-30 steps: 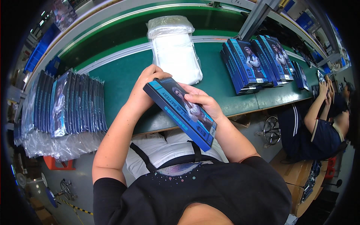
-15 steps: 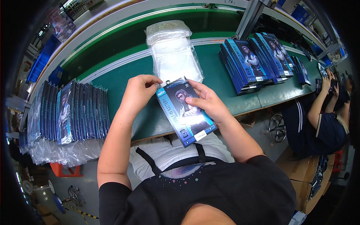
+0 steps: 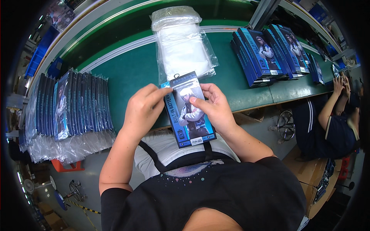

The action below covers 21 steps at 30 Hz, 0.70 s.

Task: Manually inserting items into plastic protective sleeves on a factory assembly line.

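Note:
A slim blue and black retail box [image 3: 189, 111] with a picture of a person on its front is held upright over the table's near edge. My right hand [image 3: 216, 109] grips its right side, thumb on the front and fingers round the edge. At the upper left corner, my left hand [image 3: 144, 109] has its fingers curled, with the index fingertip on the box; its thumb is partly hidden. A small dark loop [image 3: 176, 76] stands out at the box's top. Just beyond lies a stack of clear plastic bags [image 3: 184, 48].
A row of bagged boxes [image 3: 71, 106] stands on the left, above loose clear plastic [image 3: 73, 147]. Stacks of similar boxes [image 3: 262, 57] occupy the table's far right. A co-worker's hands [image 3: 341, 85] are at the right. A green table [image 3: 131, 71] spans the view.
The box has turned more upright. My left hand has shifted from a pinch at its upper corner to a fingertip on its front. The view has tilted slightly, shifting the table's contents.

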Motion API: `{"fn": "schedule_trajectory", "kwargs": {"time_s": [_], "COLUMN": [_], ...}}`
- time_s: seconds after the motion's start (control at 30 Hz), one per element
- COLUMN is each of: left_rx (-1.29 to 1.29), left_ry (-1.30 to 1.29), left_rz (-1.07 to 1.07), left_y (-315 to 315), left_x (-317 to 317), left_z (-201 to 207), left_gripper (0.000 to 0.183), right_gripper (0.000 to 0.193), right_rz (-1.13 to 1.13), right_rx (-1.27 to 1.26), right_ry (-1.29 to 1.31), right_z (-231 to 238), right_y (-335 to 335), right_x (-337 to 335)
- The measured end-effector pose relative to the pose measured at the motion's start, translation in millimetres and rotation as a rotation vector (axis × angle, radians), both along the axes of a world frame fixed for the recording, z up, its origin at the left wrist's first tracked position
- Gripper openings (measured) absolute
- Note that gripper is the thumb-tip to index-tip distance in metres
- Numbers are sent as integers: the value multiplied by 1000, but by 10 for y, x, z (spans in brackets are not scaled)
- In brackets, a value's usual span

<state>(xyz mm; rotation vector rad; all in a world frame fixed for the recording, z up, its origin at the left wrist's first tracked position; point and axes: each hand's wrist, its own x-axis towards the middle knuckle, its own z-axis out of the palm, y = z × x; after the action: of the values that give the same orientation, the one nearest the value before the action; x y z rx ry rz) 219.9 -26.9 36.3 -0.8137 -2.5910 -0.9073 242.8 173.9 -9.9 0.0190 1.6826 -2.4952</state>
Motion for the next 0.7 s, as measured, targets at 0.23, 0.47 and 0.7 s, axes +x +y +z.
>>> {"fn": "schedule_trajectory", "kwargs": {"time_s": [0.23,0.47,0.7], "left_rx": [1086,1568,1337], "left_ry": [-676,-988,-1249], "left_rz": [312,82,-165], "left_y": [-183,-307,77], "left_x": [269,343,640], "left_z": [-289,-264,116], "left_gripper": [41,37,47], "right_gripper": [20,90,83], "right_rz": [171,627,203], "right_rx": [-145,222,580], "right_ry": [-82,92,724], "right_z": [76,277,542], "right_y": [-160,-107,-38], "right_x": [172,124,120]}}
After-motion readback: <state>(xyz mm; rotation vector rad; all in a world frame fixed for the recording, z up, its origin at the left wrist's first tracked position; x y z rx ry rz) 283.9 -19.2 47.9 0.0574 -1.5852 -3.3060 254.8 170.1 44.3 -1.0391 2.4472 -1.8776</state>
